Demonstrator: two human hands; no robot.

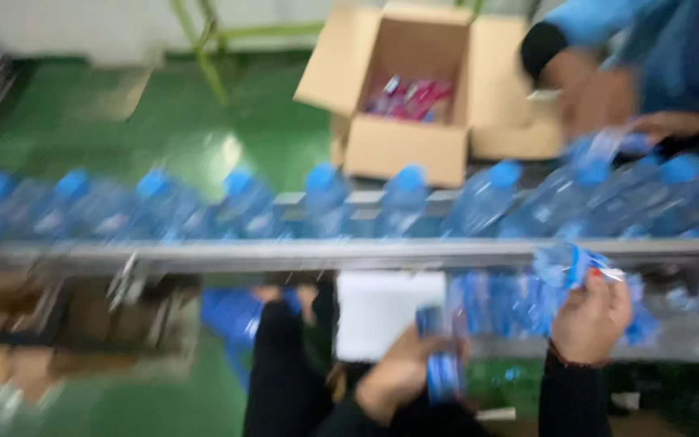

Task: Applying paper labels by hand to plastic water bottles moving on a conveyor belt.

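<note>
The view is heavily blurred. My left hand [398, 374] is low at the centre, closed around a narrow blue bundle [442, 368] that looks like stacked labels. My right hand [594, 317] is raised just below the conveyor rail, pinching a crumpled blue and clear film piece [568, 264]. A row of clear bottles with blue caps [406, 202] lies along the grey conveyor [341, 255] just beyond both hands. More blue film pieces [499, 303] sit between my hands.
Another person in a blue sleeve has both hands [600, 93] over the bottles at the top right. An open cardboard box [398, 150] with red and pink items stands behind the conveyor. A white sheet [382, 311] lies under the rail. The floor [163, 121] is green.
</note>
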